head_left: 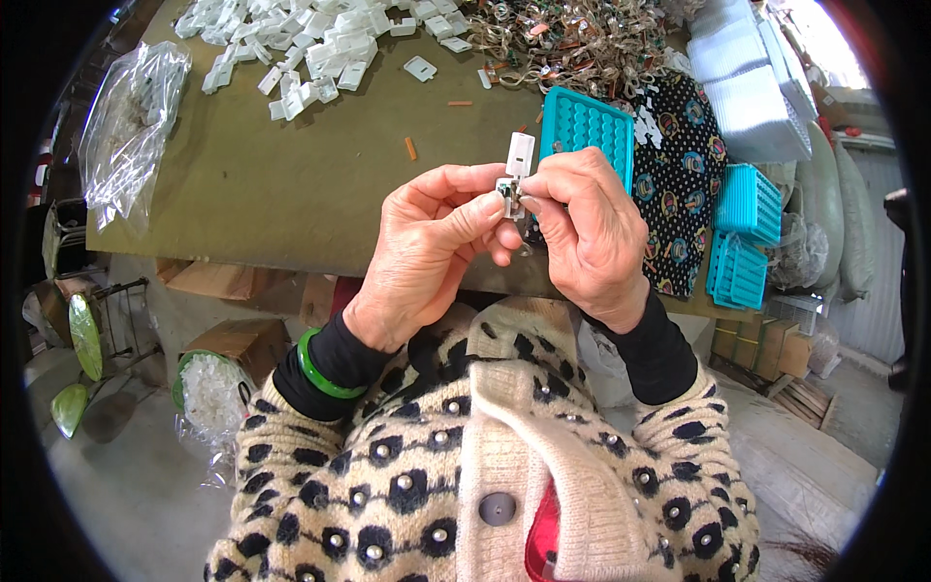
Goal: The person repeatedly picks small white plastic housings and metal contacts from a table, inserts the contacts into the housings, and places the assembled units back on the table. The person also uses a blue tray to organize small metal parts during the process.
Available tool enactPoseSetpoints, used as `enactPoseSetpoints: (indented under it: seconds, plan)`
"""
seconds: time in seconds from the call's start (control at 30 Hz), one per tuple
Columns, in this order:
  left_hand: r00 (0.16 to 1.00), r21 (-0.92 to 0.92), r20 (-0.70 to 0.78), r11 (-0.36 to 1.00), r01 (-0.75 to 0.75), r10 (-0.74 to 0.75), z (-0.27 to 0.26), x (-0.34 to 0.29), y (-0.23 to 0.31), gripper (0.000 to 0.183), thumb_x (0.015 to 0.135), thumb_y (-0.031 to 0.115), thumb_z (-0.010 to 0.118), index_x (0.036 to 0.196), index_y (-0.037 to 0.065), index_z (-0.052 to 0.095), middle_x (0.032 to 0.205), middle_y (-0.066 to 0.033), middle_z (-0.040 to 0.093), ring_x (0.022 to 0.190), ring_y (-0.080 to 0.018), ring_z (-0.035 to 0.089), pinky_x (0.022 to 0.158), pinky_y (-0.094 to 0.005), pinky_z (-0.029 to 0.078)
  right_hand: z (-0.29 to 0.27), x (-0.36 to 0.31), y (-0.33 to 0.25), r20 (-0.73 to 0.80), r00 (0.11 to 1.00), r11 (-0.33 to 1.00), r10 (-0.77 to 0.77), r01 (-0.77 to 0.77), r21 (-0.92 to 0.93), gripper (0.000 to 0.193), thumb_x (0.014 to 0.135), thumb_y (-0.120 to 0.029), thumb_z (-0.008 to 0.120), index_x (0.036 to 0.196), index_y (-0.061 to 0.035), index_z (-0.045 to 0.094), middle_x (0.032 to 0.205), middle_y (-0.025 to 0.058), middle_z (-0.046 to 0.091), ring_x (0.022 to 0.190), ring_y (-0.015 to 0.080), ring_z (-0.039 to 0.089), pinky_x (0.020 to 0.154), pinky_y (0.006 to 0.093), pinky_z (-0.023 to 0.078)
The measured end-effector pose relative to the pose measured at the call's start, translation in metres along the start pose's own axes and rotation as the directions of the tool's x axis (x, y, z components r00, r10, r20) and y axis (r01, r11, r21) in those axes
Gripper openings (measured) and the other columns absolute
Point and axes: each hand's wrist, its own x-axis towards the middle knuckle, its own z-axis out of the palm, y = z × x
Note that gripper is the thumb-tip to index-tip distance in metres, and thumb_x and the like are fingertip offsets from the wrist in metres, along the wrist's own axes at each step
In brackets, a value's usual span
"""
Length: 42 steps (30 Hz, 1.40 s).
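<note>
Over the near edge of the table, a small white plastic case (521, 153) stands with its lid flipped up. My left hand (422, 233) pinches the case's lower half between thumb and fingers. Small dark and metallic parts show inside that half. From the other side, my right hand (596, 233) has thumb and forefinger closed at the case's right edge; whatever they pinch is too small and covered to name. A thin, clear strand dangles below the case. Just behind my right hand lies a teal tray (593, 121) with rows of round hollows.
White plastic cases (325, 44) lie heaped at the far left, beside a tangle of wired parts (572, 48). A clear bag (136, 126) lies on the table's left. Patterned cloth (693, 204), stacked teal trays (747, 206) and stacked translucent trays (752, 102) are at the right.
</note>
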Motion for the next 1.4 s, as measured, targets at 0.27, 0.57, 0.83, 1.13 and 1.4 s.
enactPoseSetpoints:
  seconds: [0.27, 0.57, 0.83, 1.13, 1.4]
  plan:
    - [0.988, 0.121, 0.104, 0.985, -0.125, 0.112, -0.002, -0.004, 0.003, 0.024, 0.088, 0.001, 0.069, 0.111, -0.002, 0.066, 0.102, -0.0113, 0.068, 0.085, -0.0192, 0.067, 0.075, -0.0350, 0.059, -0.009, 0.000, -0.017, 0.369, 0.765, 0.329, 0.527, -0.585, 0.741, 0.018, 0.089, 0.001, 0.066, 0.100, -0.0013, 0.052, 0.094, 0.0064, 0.058, 0.085, 0.0144, 0.059, 0.074, 0.0287, 0.053]
    - [0.982, 0.190, 0.143, 0.970, -0.150, 0.124, -0.004, -0.014, 0.005, 0.021, 0.086, 0.001, 0.071, 0.106, -0.002, 0.066, 0.103, -0.0107, 0.067, 0.091, -0.0221, 0.067, 0.083, -0.0384, 0.058, -0.009, 0.008, -0.024, 0.533, 0.631, 0.023, 0.564, -0.657, 0.753, 0.028, 0.090, -0.001, 0.067, 0.113, -0.0009, 0.051, 0.100, 0.0058, 0.059, 0.089, 0.0111, 0.059, 0.073, 0.0251, 0.052]
    - [0.991, -0.002, 0.112, 0.997, -0.079, 0.079, -0.004, -0.015, 0.000, 0.026, 0.092, 0.011, 0.066, 0.115, 0.000, 0.060, 0.108, -0.0154, 0.067, 0.093, -0.0265, 0.069, 0.082, -0.0381, 0.059, 0.000, 0.009, -0.023, 0.307, 0.765, 0.425, 0.566, -0.590, 0.686, 0.032, 0.095, -0.004, 0.062, 0.126, 0.0019, 0.057, 0.100, 0.0060, 0.067, 0.085, 0.0085, 0.063, 0.074, 0.0208, 0.052]
    - [0.992, -0.032, 0.121, 0.999, -0.019, 0.022, -0.001, -0.015, 0.003, 0.024, 0.094, 0.011, 0.064, 0.115, -0.001, 0.060, 0.108, -0.0158, 0.067, 0.094, -0.0261, 0.070, 0.075, -0.0350, 0.060, 0.006, -0.001, -0.026, -0.037, 0.872, 0.795, 0.488, -0.427, 0.432, 0.015, 0.090, -0.001, 0.067, 0.105, 0.0004, 0.068, 0.090, 0.0081, 0.070, 0.080, 0.0112, 0.067, 0.071, 0.0237, 0.053]
    - [0.977, 0.019, 0.155, 0.988, -0.154, 0.149, 0.010, -0.021, -0.001, 0.019, 0.093, 0.003, 0.063, 0.110, -0.003, 0.059, 0.107, -0.0126, 0.067, 0.094, -0.0193, 0.068, 0.076, -0.0335, 0.060, 0.007, 0.005, -0.021, -0.265, 0.961, 0.991, -0.073, 0.100, 0.092, 0.022, 0.078, 0.011, 0.066, 0.096, -0.0007, 0.065, 0.088, 0.0139, 0.068, 0.077, 0.0289, 0.068, 0.067, 0.0332, 0.055]
